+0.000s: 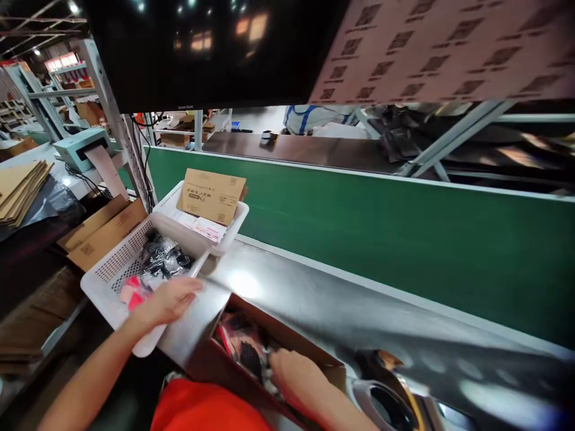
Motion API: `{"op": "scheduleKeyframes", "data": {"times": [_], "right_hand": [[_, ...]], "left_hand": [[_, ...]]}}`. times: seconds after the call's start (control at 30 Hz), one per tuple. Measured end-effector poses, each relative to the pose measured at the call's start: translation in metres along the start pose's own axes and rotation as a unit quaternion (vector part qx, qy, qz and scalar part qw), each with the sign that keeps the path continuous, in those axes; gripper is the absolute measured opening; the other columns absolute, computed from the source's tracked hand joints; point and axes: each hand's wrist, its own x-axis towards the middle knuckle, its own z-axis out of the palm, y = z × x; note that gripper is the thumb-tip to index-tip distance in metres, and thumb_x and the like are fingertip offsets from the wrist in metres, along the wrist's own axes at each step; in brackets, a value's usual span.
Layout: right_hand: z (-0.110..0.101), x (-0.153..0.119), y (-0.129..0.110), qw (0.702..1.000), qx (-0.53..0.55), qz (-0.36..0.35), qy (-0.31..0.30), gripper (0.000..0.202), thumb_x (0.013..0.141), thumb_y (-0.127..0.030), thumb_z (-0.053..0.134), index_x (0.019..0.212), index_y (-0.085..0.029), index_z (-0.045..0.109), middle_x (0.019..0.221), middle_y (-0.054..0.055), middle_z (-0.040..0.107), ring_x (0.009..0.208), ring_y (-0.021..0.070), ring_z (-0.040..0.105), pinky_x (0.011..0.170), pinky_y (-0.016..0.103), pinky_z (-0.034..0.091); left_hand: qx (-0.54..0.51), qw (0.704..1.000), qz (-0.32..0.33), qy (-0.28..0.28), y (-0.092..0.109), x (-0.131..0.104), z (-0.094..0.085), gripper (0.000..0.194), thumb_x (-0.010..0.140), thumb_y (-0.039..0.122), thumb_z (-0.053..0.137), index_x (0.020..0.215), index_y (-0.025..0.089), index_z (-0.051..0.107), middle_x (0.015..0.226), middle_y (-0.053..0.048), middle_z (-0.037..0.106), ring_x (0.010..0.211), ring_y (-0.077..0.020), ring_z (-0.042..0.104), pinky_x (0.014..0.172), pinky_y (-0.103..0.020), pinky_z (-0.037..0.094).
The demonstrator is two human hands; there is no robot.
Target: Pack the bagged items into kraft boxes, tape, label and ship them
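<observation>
My left hand (173, 299) hovers by the near right rim of a white plastic basket (101, 287), slightly blurred, fingers stretched out and holding nothing visible. In the basket are clear-bagged dark items (164, 254) and a pink packet (133, 290). My right hand (290, 368) reaches into an open cardboard box (323, 353) in front of me. Its fingers are curled down against plastic-wrapped goods (245, 344), some red and black; what they grip is hidden. The box stands on a shiny metal worktop (251, 272).
Behind stands a second white basket (240, 215) with a cardboard piece (211, 194) and printed papers. A green conveyor belt (359, 227) runs beyond the worktop. At right lie a tape roll (386, 401) and a phone-like device (453, 413). A dark monitor (215, 54) hangs overhead; a label printer (85, 149) sits left.
</observation>
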Motion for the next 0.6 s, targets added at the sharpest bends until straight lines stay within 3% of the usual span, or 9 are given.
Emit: {"op": "scheduleKeyframes", "data": {"times": [0.07,0.1,0.17,0.23,0.27,0.37,0.43,0.5,0.6], "right_hand": [[-0.036,0.008,-0.015,0.997,-0.045,-0.032,-0.055,0.024,0.082,-0.014,0.064,0.098,-0.020,0.081,0.092,0.019,0.079,0.089,0.0384,0.079,0.079,0.047,0.062],[-0.054,0.017,-0.026,0.994,-0.052,-0.056,-0.074,0.027,0.086,-0.018,0.064,0.108,-0.020,0.080,0.099,0.018,0.079,0.093,0.0380,0.078,0.081,0.046,0.062],[-0.086,0.047,-0.054,0.989,-0.032,-0.115,-0.088,0.032,0.091,-0.023,0.062,0.120,-0.021,0.076,0.108,0.015,0.079,0.100,0.0356,0.077,0.085,0.044,0.061],[-0.105,0.092,-0.085,0.980,0.004,-0.177,-0.085,0.041,0.092,-0.028,0.066,0.132,-0.020,0.070,0.119,0.015,0.076,0.108,0.0336,0.074,0.092,0.043,0.059],[-0.108,0.119,-0.101,0.975,0.014,-0.205,-0.079,0.053,0.090,-0.032,0.071,0.141,-0.019,0.065,0.127,0.016,0.073,0.113,0.0334,0.072,0.097,0.042,0.058],[-0.093,0.204,-0.146,0.968,-0.030,-0.245,-0.041,0.101,0.078,-0.039,0.088,0.163,-0.017,0.039,0.156,0.025,0.052,0.138,0.0395,0.056,0.114,0.051,0.049],[-0.071,0.254,-0.170,0.961,-0.121,-0.246,-0.028,0.125,0.066,-0.038,0.097,0.169,-0.023,0.028,0.169,0.028,0.030,0.153,0.0498,0.035,0.119,0.068,0.038],[-0.049,0.293,-0.186,0.945,-0.200,-0.255,-0.046,0.136,0.057,-0.038,0.102,0.169,-0.030,0.025,0.176,0.026,0.010,0.156,0.0573,0.019,0.115,0.081,0.030],[-0.025,0.328,-0.189,0.927,-0.244,-0.268,-0.095,0.137,0.056,-0.037,0.102,0.169,-0.034,0.024,0.177,0.023,-0.001,0.155,0.0610,0.015,0.109,0.082,0.036]], "left_hand": [[0.070,0.987,-0.146,-0.018,-0.047,-0.026,-0.019,0.054,0.099,0.034,0.056,0.150,0.018,0.058,0.156,-0.013,0.057,0.147,-0.0263,0.051,0.126,-0.040,0.038],[0.087,0.975,-0.201,-0.039,-0.068,-0.037,-0.023,0.075,0.085,0.037,0.074,0.154,0.013,0.054,0.161,-0.020,0.050,0.151,-0.0369,0.045,0.125,-0.051,0.038],[0.133,0.934,-0.314,-0.109,-0.100,-0.052,-0.022,0.122,0.060,0.034,0.092,0.165,0.011,0.034,0.171,-0.029,0.026,0.157,-0.0518,0.026,0.119,-0.067,0.038],[0.150,0.901,-0.366,-0.181,-0.118,-0.058,-0.013,0.145,0.052,0.033,0.095,0.171,0.014,0.014,0.174,-0.031,0.007,0.159,-0.0550,0.011,0.116,-0.069,0.039],[0.151,0.896,-0.365,-0.204,-0.123,-0.057,-0.009,0.148,0.053,0.035,0.094,0.171,0.016,0.008,0.175,-0.030,0.004,0.160,-0.0536,0.009,0.117,-0.067,0.040],[0.148,0.907,-0.327,-0.220,-0.129,-0.049,0.001,0.154,0.050,0.039,0.095,0.171,0.016,0.003,0.172,-0.031,0.018,0.159,-0.0514,0.020,0.117,-0.061,0.043],[0.141,0.916,-0.309,-0.214,-0.132,-0.042,0.004,0.156,0.049,0.041,0.094,0.171,0.013,0.001,0.168,-0.032,0.028,0.155,-0.0495,0.031,0.116,-0.063,0.044],[0.099,0.927,-0.296,-0.209,-0.137,-0.039,0.007,0.156,0.051,0.045,0.092,0.171,0.011,-0.001,0.168,-0.030,0.030,0.155,-0.0474,0.032,0.119,-0.064,0.041],[0.013,0.934,-0.292,-0.203,-0.149,-0.038,0.013,0.157,0.050,0.048,0.091,0.171,0.010,-0.002,0.174,-0.027,0.019,0.161,-0.0441,0.021,0.127,-0.060,0.030]]}}
